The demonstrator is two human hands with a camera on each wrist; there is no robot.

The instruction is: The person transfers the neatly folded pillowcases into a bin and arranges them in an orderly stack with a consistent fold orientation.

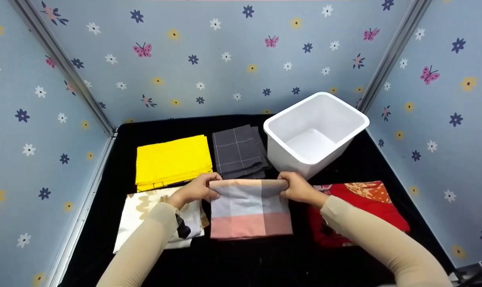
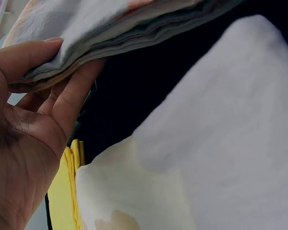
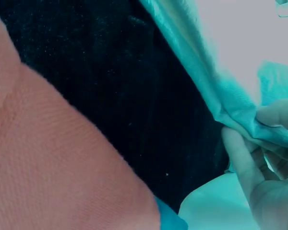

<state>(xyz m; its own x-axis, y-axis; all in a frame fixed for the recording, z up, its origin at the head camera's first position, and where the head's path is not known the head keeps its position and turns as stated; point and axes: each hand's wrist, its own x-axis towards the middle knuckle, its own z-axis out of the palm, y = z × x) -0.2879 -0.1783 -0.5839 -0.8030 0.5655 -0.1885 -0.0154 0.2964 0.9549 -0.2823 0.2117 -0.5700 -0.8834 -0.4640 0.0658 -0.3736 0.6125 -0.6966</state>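
While the checked cloth (image 1: 246,209) lies between, the left hand (image 1: 196,188) and right hand (image 1: 298,188) pinch its corners.

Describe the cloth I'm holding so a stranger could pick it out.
Find the white bin at the back right of the black surface. Nearer and to its left, the left hand and right hand grip a folded cloth by its far edge. Broad pale grey-blue and pink blocks set it apart from the thin-lined dark cloth behind.
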